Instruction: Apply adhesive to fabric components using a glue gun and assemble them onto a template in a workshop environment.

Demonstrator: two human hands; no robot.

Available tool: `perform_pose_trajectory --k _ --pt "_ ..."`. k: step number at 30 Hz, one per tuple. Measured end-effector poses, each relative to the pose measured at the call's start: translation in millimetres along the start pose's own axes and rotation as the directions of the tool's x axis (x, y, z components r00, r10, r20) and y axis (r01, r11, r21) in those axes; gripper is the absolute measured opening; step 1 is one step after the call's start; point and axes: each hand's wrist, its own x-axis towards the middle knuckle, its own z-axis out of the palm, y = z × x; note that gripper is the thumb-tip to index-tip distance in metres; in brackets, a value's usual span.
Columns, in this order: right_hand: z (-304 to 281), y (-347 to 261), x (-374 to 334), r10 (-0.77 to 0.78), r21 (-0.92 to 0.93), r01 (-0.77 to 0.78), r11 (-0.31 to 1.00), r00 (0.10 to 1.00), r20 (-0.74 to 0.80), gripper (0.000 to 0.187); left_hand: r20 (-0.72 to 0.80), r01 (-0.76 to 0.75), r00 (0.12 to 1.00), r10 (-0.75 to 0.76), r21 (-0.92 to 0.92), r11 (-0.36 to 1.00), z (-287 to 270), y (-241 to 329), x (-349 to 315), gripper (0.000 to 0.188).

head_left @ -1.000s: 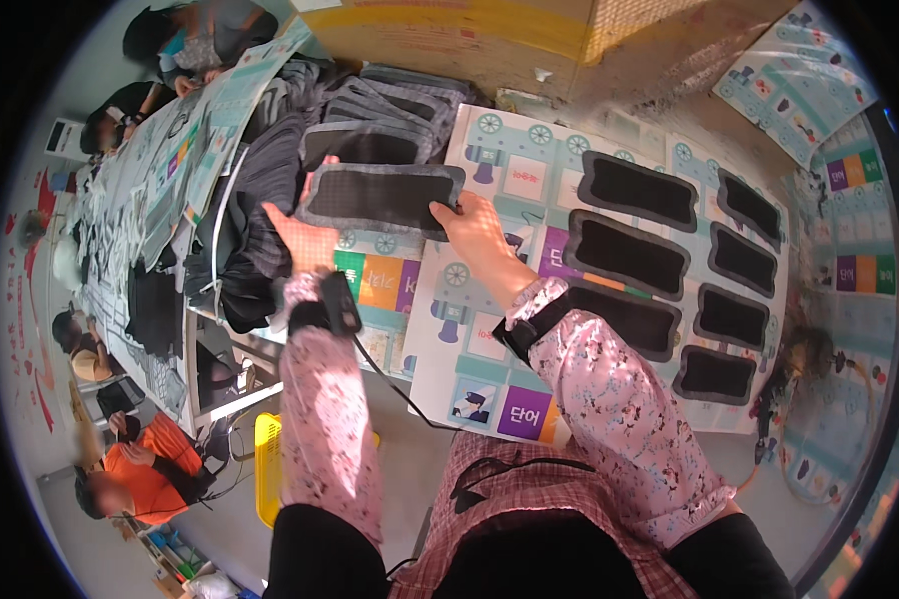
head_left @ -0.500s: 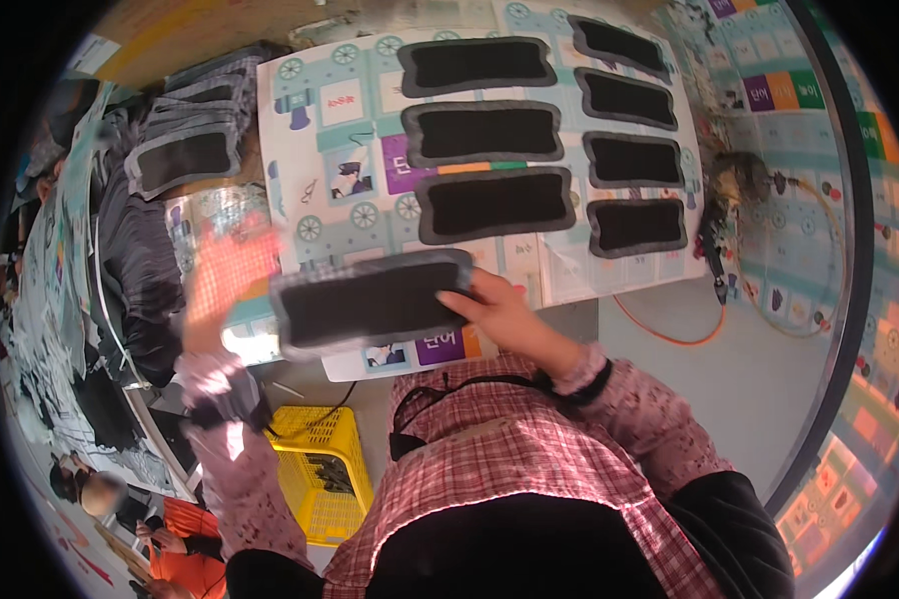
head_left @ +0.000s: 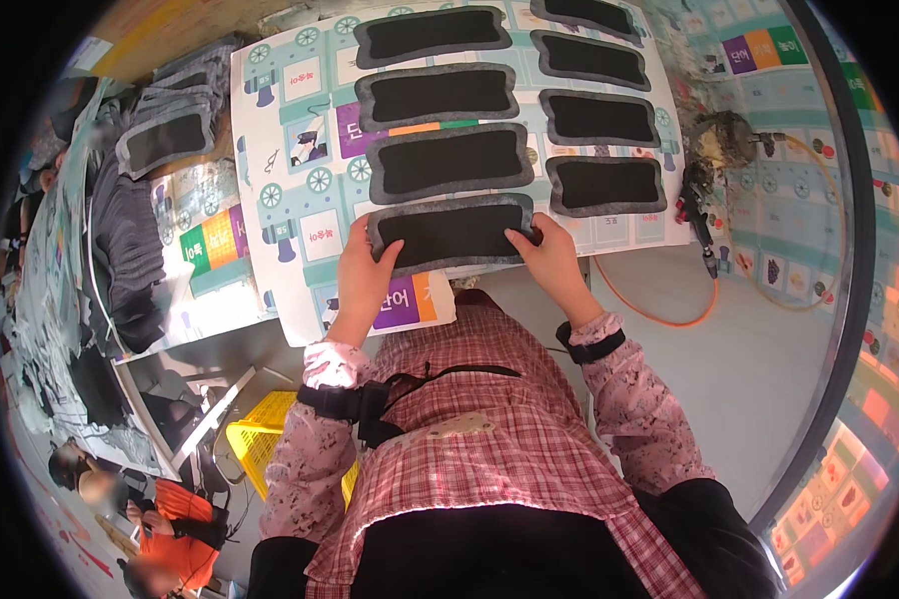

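Note:
A black rectangular fabric pad with a wavy grey border (head_left: 454, 237) lies at the near edge of the printed board (head_left: 315, 225), held by both ends. My left hand (head_left: 366, 278) grips its left end, thumb on the black face. My right hand (head_left: 554, 258) pinches the right end in the same way, with its fingers partly hidden. Just beyond is a matching pad (head_left: 449, 163), the nearest of several in the left column. To the right, the nearest pad of a second column (head_left: 607, 186) lies flat.
Stacked grey-edged pads (head_left: 165, 142) and dark folded fabric (head_left: 125, 250) sit at the left. A yellow plastic basket (head_left: 260, 439) stands below. On the right are an air gun (head_left: 701, 225) and an orange hose (head_left: 659, 320). A person in orange (head_left: 178, 534) is at lower left.
My left hand has come rightward from beside the board onto the pad's left end. The pad has moved right and now lines up below the left column. The view has shifted.

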Motion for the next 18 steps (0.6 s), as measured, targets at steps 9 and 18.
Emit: perform_pose_trajectory --k 9,18 --pt "6 19 7 -0.059 -0.157 0.043 0.987 0.993 -0.1 0.032 0.04 0.024 0.999 -0.035 0.242 0.97 7 9 6 0.059" --pt "-67 83 -7 0.013 -0.141 -0.079 0.987 0.908 -0.42 0.027 0.013 -0.025 1.0 0.022 0.392 0.92 -1 -8 16 0.069"
